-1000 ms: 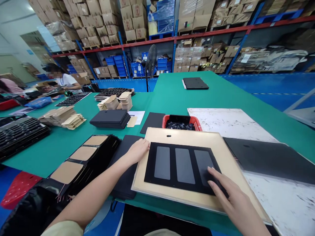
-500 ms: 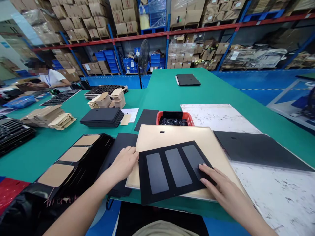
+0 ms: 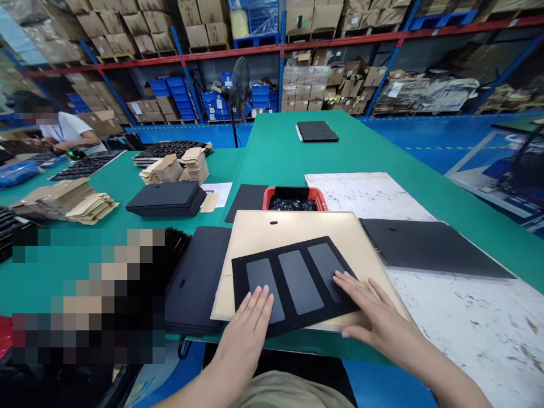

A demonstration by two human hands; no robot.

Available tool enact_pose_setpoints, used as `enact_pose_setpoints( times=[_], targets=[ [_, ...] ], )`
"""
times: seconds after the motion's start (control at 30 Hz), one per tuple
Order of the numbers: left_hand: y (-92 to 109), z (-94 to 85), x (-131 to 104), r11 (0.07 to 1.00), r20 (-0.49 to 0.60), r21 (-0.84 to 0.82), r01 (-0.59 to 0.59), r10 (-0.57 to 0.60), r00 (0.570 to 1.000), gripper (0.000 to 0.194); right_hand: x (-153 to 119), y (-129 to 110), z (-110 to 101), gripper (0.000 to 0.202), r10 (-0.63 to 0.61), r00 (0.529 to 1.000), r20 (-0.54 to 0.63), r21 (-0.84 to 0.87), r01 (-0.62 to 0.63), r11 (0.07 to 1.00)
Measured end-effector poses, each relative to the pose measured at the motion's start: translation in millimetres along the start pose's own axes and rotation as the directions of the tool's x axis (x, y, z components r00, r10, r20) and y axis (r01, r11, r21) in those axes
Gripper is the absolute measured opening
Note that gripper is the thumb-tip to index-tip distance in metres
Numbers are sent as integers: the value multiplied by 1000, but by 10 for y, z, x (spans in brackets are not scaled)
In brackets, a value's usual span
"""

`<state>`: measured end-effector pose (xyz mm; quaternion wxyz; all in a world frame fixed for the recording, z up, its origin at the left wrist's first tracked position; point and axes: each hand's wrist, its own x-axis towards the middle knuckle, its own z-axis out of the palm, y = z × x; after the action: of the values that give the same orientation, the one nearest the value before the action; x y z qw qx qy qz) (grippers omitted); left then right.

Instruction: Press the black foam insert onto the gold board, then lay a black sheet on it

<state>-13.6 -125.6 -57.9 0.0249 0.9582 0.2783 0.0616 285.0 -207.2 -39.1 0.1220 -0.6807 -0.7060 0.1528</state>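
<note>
I see my left grip [image 3: 250, 323] and right grip [image 3: 365, 309] spread flat, pressing the black three-window sheet [image 3: 293, 286], which lies skewed under them on the tan board [image 3: 272, 226].

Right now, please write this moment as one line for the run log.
left hand: flat on black sheet | right hand: flat on its right part | sheet: on tan board | red basket: behind board
</note>
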Motion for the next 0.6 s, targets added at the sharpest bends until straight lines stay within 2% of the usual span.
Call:
enact_pose_setpoints(
  times=[0.1, 0.17, 0.27, 0.33, 0.4, 0.43, 0.47, 0.53, 0.6],
  targets=[
    [-155, -286, 22, 993, 64, -115, -30, 38, 997, 91, -45, 95, -51, 65, 10, 998, -67, 6, -10, 1000],
    [-262, -510, 44, 977, 113, -215, -2, 27, 993, 88, -35, 131, -102, 52, 11, 991, -134, 50, -4, 999],
    [-411, -808, 76, 934, 165, -350, 69, -11, 986, 73, 32, 119, -197, 37, -40, 967, -251, 126, 74, 989],
    [-496, -978, 101, 899, 105, -428, 97, -57, 993, 57, 87, 63, -290, 27, -61, 928, -367, 193, 140, 971],
    [-569, -1133, 150, 861, -51, -496, 116, -162, 985, 42, 145, -18, -426, 19, -14, 877, -480, 287, 172, 942],
    [-605, -1200, 192, 839, -130, -525, 140, -242, 962, 38, 178, -59, -508, 17, 45, 856, -515, 350, 162, 922],
    [-642, -1253, 250, 813, -185, -556, 173, -325, 928, 39, 217, -91, -594, 19, 120, 845, -521, 425, 135, 895],
    [-725, -1288, 407, 740, -189, -631, 235, -440, 878, 50, 319, -114, -747, 29, 258, 864, -432, 582, 49, 812],
    [-814, -1200, 588, 683, -130, -682, 260, -463, 877, 62, 445, -66, -816, 42, 324, 902, -287, 657, -60, 751]
  ],
)
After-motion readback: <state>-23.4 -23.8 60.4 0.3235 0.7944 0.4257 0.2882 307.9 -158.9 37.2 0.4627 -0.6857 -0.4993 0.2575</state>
